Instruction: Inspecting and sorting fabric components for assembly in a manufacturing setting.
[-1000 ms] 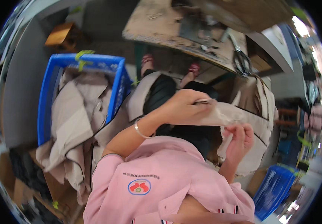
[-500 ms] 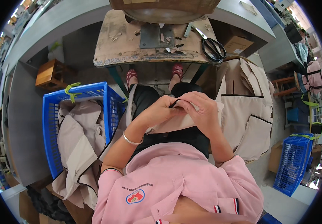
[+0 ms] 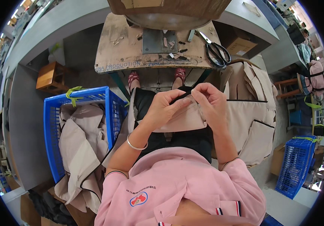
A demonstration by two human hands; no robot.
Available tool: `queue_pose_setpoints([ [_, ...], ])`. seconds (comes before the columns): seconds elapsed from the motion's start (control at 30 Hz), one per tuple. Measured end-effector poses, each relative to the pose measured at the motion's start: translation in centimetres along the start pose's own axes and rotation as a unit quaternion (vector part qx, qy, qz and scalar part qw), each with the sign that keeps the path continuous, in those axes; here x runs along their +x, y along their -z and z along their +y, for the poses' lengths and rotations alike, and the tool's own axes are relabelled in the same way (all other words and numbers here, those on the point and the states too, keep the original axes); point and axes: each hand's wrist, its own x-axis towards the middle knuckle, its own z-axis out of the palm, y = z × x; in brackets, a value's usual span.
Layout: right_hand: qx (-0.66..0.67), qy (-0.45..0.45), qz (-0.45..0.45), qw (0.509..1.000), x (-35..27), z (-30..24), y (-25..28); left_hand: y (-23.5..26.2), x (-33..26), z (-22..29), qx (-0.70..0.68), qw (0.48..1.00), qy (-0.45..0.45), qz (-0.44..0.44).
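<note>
A beige fabric piece (image 3: 184,119) with a black edge hangs over my lap between both hands. My left hand (image 3: 165,109) pinches its black-trimmed edge between thumb and fingers. Close beside it, my right hand (image 3: 211,103) grips the same edge with its fingertips. The black trim (image 3: 181,97) runs from one hand to the other. To my left, a blue plastic crate (image 3: 75,94) holds more beige fabric pieces (image 3: 81,139) with black edging, some spilling over its near side. At my right lies a pile of beige fabric panels (image 3: 246,113), also trimmed in black.
Ahead stands a worn wooden table (image 3: 120,49) bearing black-handled scissors (image 3: 216,51), a dark metal plate (image 3: 154,41) and scattered scraps. A brown box-like object (image 3: 177,9) overhangs its far side. A wooden stool (image 3: 51,77) is at the left, another blue crate (image 3: 295,165) far right.
My hands have moved slightly apart, the right one to the right, showing more of the black edge. The fabric piece now hangs wider between them.
</note>
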Motion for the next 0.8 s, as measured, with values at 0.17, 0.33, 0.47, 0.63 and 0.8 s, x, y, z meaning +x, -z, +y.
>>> queue_pose_setpoints([
  [0.17,0.021,0.065,0.018,0.998,1.3,-1.2,-1.6,2.0,0.7,1.0,0.012,0.998,-0.021,0.056],
  [0.33,-0.211,0.012,-0.036,0.977,-0.2,-1.4,-0.8,1.9,1.0,0.7,-0.025,0.995,-0.036,0.085],
  [0.47,-0.172,0.064,0.165,0.969,-1.1,-1.3,4.6,2.4,-0.1,-1.6,0.141,0.987,-0.037,0.073],
  [0.63,-0.128,0.071,0.249,0.957,-3.4,-2.5,11.6,4.5,-2.4,-5.0,0.33,0.941,-0.073,0.033],
  [0.8,-0.141,0.052,0.262,0.953,-5.2,-1.7,13.0,3.8,-3.2,-6.8,0.394,0.91,-0.121,0.052],
])
